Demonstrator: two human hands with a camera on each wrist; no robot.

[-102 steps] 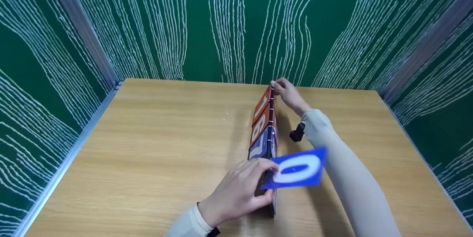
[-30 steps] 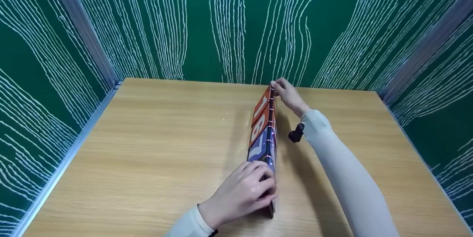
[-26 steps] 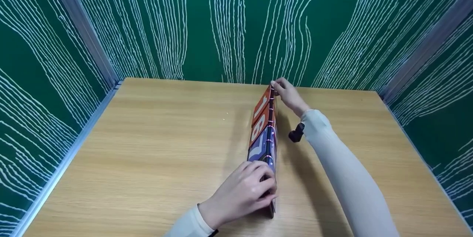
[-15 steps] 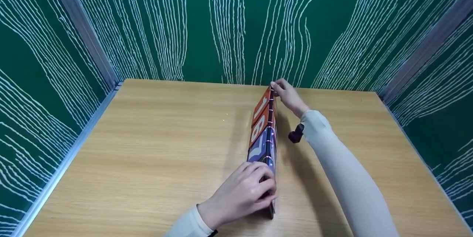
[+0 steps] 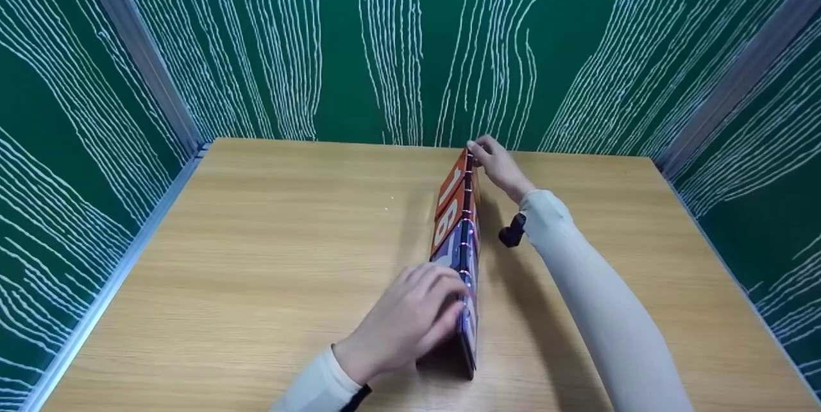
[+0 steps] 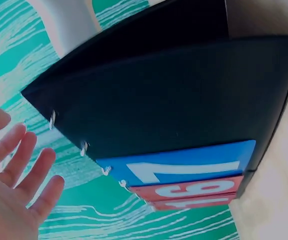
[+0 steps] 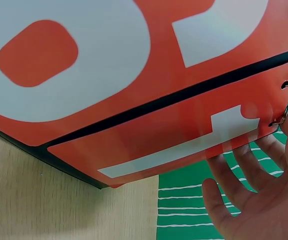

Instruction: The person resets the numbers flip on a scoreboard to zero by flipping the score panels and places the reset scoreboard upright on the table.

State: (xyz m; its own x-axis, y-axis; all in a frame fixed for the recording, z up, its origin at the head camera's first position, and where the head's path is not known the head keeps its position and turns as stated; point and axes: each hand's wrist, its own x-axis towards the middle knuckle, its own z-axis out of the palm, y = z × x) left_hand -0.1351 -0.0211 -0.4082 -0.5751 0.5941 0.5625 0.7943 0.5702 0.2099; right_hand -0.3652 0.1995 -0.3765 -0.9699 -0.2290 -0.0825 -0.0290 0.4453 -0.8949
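Note:
A tent-shaped flip scoreboard (image 5: 451, 206) stands on the table with its ringed spine running away from me. On its left face hang red cards (image 6: 196, 189) with 1 and 6, then a blue card (image 6: 214, 157) with 7. The near part of that face is a bare black panel (image 6: 169, 100). My left hand (image 5: 404, 322) hovers beside the spine at this near end, fingers loosely spread and holding nothing; the left wrist view has a gap between them and the rings. At the far top corner, my right hand (image 5: 501, 167) pinches the scoreboard beside a red number card (image 7: 159, 135).
The scoreboard stands on a wooden table (image 5: 288, 239). Green panels (image 5: 340, 46) with pale wavy lines rise behind and on both sides, joined by grey posts (image 5: 147, 52). A dark wrist camera (image 5: 512, 232) sits on the right sleeve.
Earlier my left hand held a blue card marked 0 over the spine, then stayed curled at the near end. Now it has let go and drawn slightly up and left. My right hand keeps its place.

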